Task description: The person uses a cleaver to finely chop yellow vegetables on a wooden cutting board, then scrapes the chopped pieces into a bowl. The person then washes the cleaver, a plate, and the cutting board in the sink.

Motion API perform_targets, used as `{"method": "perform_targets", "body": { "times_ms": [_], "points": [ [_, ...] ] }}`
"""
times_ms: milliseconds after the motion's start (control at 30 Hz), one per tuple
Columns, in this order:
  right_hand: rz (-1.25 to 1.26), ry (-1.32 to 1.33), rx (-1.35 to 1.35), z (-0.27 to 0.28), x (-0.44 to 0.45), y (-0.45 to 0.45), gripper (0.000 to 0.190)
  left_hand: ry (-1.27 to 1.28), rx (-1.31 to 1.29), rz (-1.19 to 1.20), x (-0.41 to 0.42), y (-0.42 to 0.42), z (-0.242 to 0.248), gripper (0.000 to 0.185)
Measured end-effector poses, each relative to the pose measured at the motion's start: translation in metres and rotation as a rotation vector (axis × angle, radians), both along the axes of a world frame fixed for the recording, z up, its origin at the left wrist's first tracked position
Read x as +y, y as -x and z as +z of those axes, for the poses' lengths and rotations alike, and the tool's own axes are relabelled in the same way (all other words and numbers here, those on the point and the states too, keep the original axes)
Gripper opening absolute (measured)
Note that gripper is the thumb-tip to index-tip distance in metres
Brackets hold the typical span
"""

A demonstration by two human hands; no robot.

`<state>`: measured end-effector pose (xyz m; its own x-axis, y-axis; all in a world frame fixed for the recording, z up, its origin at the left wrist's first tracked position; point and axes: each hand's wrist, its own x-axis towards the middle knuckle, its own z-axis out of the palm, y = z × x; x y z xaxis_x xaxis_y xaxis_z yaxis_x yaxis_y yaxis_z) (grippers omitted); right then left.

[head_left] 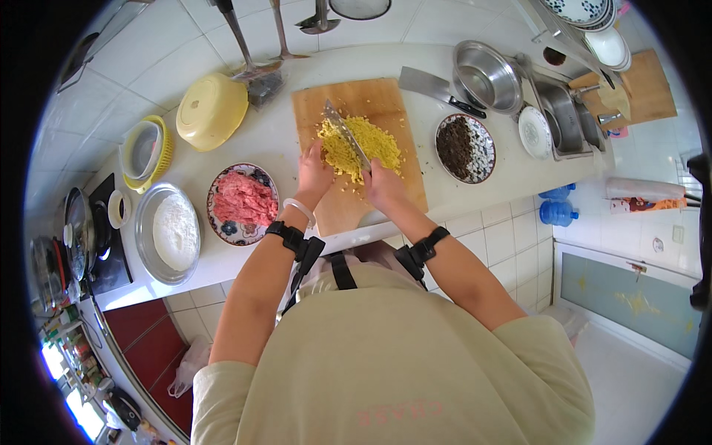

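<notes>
My right hand point(384, 183) is closed round the handle of a kitchen knife point(346, 132), whose blade lies across a heap of finely chopped yellow food point(375, 142), possibly egg. The heap rests on a wooden cutting board point(339, 214) in front of me. Beside the heap's left edge is my left hand point(315, 169), fingers bent near the chopped bits; whether it holds any is hidden. A patterned plate of pink minced meat point(245, 197) stands left of the board. On the right, a patterned plate point(484, 147) bears dark chopped food point(456, 147).
A cleaver point(425, 83) lies by a steel basin point(486, 75), near a white plate point(535, 132) and the sink point(559, 117). Leftward are an upturned yellow bowl point(211, 111), a yellow basket point(164, 150) and a metal bowl of white powder point(175, 231). Utensils hang on the tiled wall.
</notes>
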<state>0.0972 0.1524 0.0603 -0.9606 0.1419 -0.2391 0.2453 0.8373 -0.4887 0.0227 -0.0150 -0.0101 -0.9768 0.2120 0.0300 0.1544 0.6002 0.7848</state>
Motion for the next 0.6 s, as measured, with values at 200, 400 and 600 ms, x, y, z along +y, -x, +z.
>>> {"method": "perform_targets", "body": {
  "times_ms": [200,400,600],
  "points": [
    [0.01,0.049,-0.01,0.0,-0.012,0.004,0.025,-0.148,-0.117,0.001,-0.006,0.006,-0.017,0.06],
    [0.014,0.08,-0.033,0.01,-0.019,0.004,0.025,-0.131,-0.139,0.034,-0.01,0.007,-0.01,0.06],
    [0.0,0.072,-0.05,0.002,-0.024,0.006,0.025,-0.11,-0.142,0.054,-0.017,0.011,-0.012,0.059]
  ]
}}
